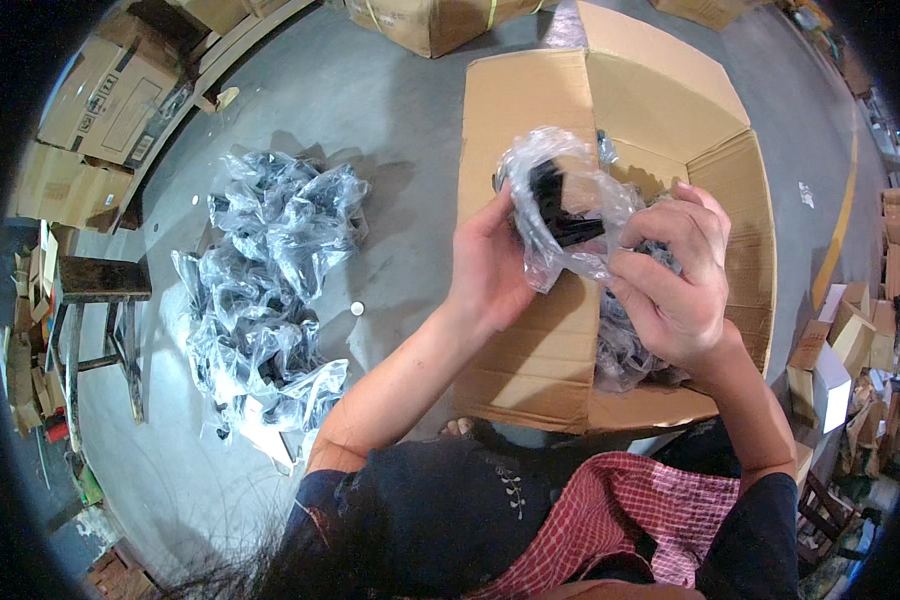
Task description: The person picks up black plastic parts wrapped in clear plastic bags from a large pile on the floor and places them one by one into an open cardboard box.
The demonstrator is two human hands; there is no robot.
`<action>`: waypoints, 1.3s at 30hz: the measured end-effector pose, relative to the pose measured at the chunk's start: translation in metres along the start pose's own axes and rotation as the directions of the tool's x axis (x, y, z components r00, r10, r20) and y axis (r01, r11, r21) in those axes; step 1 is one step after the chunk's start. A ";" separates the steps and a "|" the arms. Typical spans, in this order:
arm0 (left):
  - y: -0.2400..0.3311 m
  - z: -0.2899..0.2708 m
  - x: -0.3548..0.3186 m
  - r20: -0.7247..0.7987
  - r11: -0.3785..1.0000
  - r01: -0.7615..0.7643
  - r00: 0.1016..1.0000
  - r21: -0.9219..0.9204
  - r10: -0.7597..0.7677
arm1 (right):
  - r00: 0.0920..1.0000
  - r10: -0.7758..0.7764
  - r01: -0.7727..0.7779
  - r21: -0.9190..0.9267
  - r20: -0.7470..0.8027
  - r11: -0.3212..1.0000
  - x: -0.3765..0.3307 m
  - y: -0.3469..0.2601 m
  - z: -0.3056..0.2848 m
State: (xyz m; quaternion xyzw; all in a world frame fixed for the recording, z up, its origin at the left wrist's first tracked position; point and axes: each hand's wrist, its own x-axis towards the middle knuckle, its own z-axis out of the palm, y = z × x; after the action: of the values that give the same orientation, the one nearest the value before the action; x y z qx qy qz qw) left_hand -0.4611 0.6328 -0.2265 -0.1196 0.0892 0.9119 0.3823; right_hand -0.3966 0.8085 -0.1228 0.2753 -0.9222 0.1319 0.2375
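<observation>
Over the open cardboard box (530, 350), my left hand (492, 262) is closed round a clear plastic bag (618, 205) with a black part (550, 195) in it. The part looks glossy and angular; its exact kind I cannot make out. On the bag's right side, the fingers of my right hand (678, 275) are curled in and pinch the loose plastic. Below my right hand, more bagged dark items (625, 350) lie inside the box, partly hidden by the hand and arm.
To the left, a pile of bagged dark items (280, 235) lies on the grey floor, with a small white disc (357, 309) beside it. A wooden stool (102, 280) stands further left. Stacked cartons (110, 95) line the far left, and loose cardboard (850, 340) lies at right.
</observation>
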 end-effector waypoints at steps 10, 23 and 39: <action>0.000 -0.010 0.000 -0.022 0.996 0.025 1.000 0.090 -0.023 | 0.997 0.066 -0.067 0.056 0.028 0.996 0.006 -0.005 0.002; -0.002 -0.010 -0.008 -0.067 0.994 0.064 0.996 0.088 -0.058 | 0.993 0.077 -0.086 0.105 0.084 0.991 0.013 -0.016 -0.004; -0.011 0.006 -0.021 -0.003 0.985 -0.062 0.998 0.162 0.063 | 0.820 0.428 -0.567 0.431 0.380 0.702 0.008 -0.023 -0.008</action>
State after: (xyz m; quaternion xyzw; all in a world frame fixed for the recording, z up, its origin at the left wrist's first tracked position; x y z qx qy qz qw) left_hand -0.4399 0.6277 -0.2158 -0.0891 0.1684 0.9127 0.3615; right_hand -0.3865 0.7890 -0.1091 0.0823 -0.9116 0.4025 -0.0108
